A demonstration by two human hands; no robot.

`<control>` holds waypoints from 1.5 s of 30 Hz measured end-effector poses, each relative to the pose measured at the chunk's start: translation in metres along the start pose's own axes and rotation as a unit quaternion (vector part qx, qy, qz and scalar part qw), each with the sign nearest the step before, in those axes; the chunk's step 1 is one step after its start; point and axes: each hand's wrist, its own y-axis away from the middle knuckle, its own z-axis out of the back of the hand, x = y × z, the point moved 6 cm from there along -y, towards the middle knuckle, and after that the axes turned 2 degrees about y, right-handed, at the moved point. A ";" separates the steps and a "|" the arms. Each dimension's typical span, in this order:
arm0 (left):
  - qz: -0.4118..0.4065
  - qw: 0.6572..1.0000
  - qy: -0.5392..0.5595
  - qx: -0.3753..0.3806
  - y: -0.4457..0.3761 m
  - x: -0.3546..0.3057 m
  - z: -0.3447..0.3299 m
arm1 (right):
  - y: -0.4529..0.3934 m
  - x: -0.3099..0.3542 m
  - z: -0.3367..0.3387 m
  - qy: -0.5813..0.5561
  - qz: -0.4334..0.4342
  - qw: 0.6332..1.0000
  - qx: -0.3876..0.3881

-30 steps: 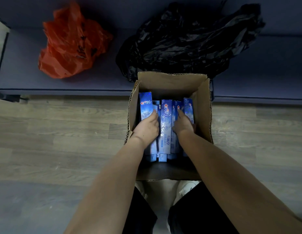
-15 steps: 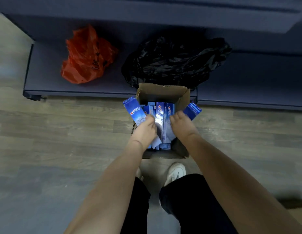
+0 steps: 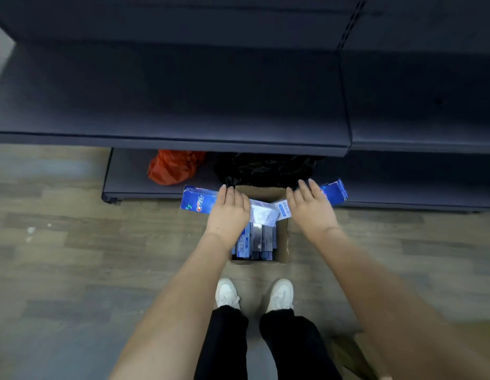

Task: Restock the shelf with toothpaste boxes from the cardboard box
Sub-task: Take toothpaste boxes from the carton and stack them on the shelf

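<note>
My left hand (image 3: 228, 212) holds a blue toothpaste box (image 3: 195, 202) lying crosswise, its printed end pointing left. My right hand (image 3: 311, 211) holds a second blue toothpaste box (image 3: 335, 192), whose far end sticks out to the right. Both boxes are lifted above the open cardboard box (image 3: 283, 244) on the floor. Inside it, several more toothpaste boxes (image 3: 256, 241) stand upright. My fingers lie over the tops of the held boxes and the thumbs are hidden. A wide dark shelf (image 3: 183, 105) spreads out in front of me, above the hands.
On the bottom shelf (image 3: 126, 176) behind the cardboard box lie an orange plastic bag (image 3: 171, 167) and a black plastic bag (image 3: 265, 168). My white shoes (image 3: 227, 293) stand on the wood-look floor just before the box. A piece of brown cardboard (image 3: 348, 352) shows at the lower right.
Both hands have lifted a toothpaste box each out of the cardboard box and turned them sideways. My view has risen, so the upper shelf now fills the top of the frame.
</note>
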 end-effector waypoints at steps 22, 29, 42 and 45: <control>-0.044 0.969 -0.093 -0.224 -0.039 0.143 0.305 | 0.148 -0.184 0.212 -0.056 -0.237 0.914 -0.324; -0.024 0.953 -0.103 -0.283 -0.056 0.180 0.376 | 0.167 -0.234 0.252 -0.112 -0.253 0.876 -0.396; 0.085 0.967 -0.040 -0.239 -0.107 0.205 0.405 | 0.144 -0.318 0.277 -0.106 -0.239 0.880 -0.396; 0.136 0.973 -0.044 -0.179 -0.120 0.212 0.401 | 0.133 -0.335 0.275 -0.103 -0.233 0.876 -0.409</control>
